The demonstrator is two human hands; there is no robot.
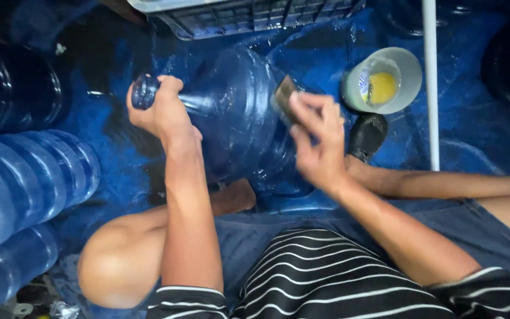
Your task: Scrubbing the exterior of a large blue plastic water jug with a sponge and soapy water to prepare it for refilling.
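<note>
1. Large translucent blue plastic water jug (237,112) is lying on its side on the wet blue floor (461,136), neck pointing left, in front of the person's knees.
2. Left hand (160,112) is gripping the jug's neck, fingers wrapped around it.
3. Right hand (317,142) is pinching a small dark scrubbing pad (284,97) against the jug's wall; motion blur is softening the hand.
4. Pale round plastic cup holding yellow liquid (383,81) is standing just right of the jug.
</note>
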